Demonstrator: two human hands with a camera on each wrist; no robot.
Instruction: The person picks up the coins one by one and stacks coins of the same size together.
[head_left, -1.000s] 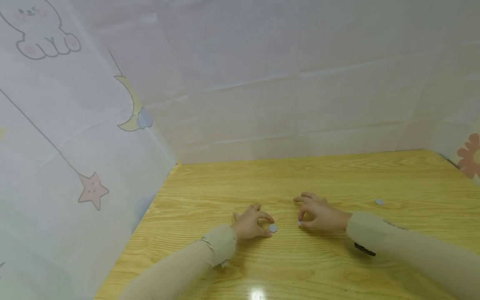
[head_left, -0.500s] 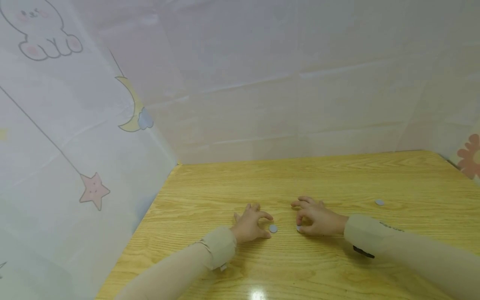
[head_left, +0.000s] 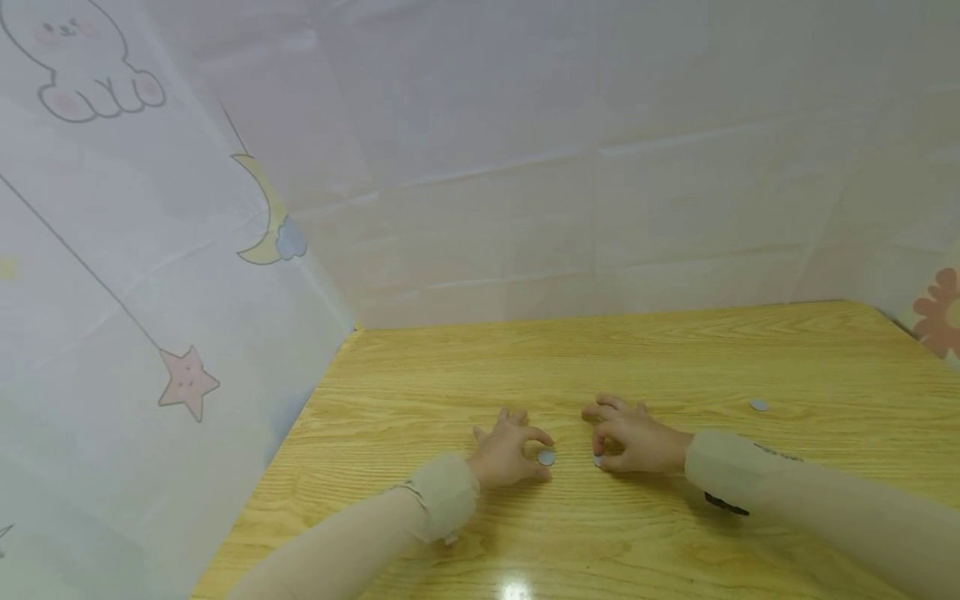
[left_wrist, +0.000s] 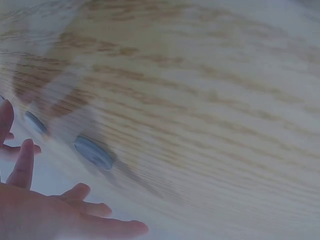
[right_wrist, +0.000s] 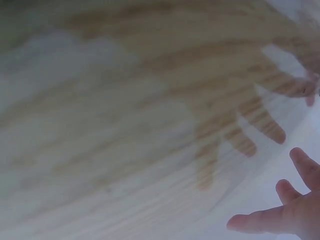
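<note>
On the wooden table, a small round pale-grey disc [head_left: 546, 457] lies flat between the thumb and forefinger of my left hand [head_left: 510, 454]. A slim gap seems to separate those fingertips from its edge. To the right of it, my right hand [head_left: 637, 440] pinches a second disc [head_left: 597, 460] by its edge, low at the tabletop; fingertips cover much of it. Grey discs show in the left wrist view too, a larger one [left_wrist: 93, 152] and a smaller one [left_wrist: 36, 122]. The right wrist view has only spread fingers and their shadow, no disc.
Another grey disc [head_left: 759, 405] lies farther right, beyond the right forearm. The wood-grain table [head_left: 465, 358] ends against a pale printed wall covering [head_left: 487, 208] at the back and left.
My right hand has come slightly nearer and left with its disc. My left hand drew back a little, then moved right, its thumb and forefinger now flanking the flat disc.
</note>
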